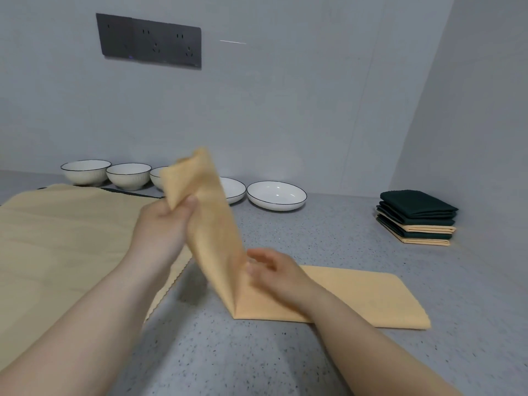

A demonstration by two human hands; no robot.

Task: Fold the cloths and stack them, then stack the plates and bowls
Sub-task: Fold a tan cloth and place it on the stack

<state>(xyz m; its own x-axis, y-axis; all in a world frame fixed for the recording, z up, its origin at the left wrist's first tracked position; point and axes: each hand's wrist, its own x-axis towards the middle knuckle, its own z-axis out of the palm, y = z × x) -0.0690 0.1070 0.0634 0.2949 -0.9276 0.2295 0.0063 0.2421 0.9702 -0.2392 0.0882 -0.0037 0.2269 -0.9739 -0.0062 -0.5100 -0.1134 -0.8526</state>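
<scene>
On the speckled grey tabletop (328, 232), the orange fabric cloth (357, 295) lay toward four o'clock, its raised half pinched by the left hand (165, 221) for folding over. The right hand (274, 270), fingers relaxed, steadied the crease.

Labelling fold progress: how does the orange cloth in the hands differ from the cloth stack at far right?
The orange cloth is one piece, mid-fold, one end lifted; the cloth stack is several finished folds. The left hand grips the orange cloth and the right hand rests on it; the cloth stack is untouched. The orange cloth is one colour; the cloth stack mixes dark green and orange. Both sit on the counter.
</scene>
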